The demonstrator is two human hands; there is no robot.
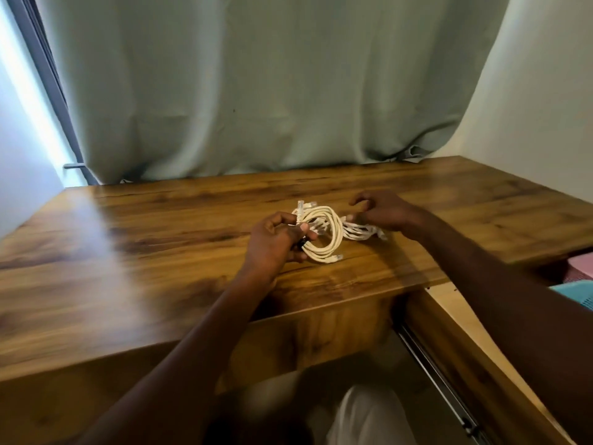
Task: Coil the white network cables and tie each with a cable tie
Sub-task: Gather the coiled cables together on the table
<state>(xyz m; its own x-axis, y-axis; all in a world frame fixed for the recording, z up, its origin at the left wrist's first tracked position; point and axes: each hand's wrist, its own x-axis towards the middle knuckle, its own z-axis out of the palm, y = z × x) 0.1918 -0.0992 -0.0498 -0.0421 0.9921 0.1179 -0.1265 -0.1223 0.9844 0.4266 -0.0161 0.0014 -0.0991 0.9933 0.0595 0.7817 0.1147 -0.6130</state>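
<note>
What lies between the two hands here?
In the head view, the coiled white cable, gripped by the left hand, lies between it and the right hand.

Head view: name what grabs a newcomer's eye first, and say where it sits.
The white coil at the desk's centre stands out, gripped by the left hand. Just right of it, the right hand curls over more white cables lying on the wood. Behind, a pale green curtain fills the upper frame.
</note>
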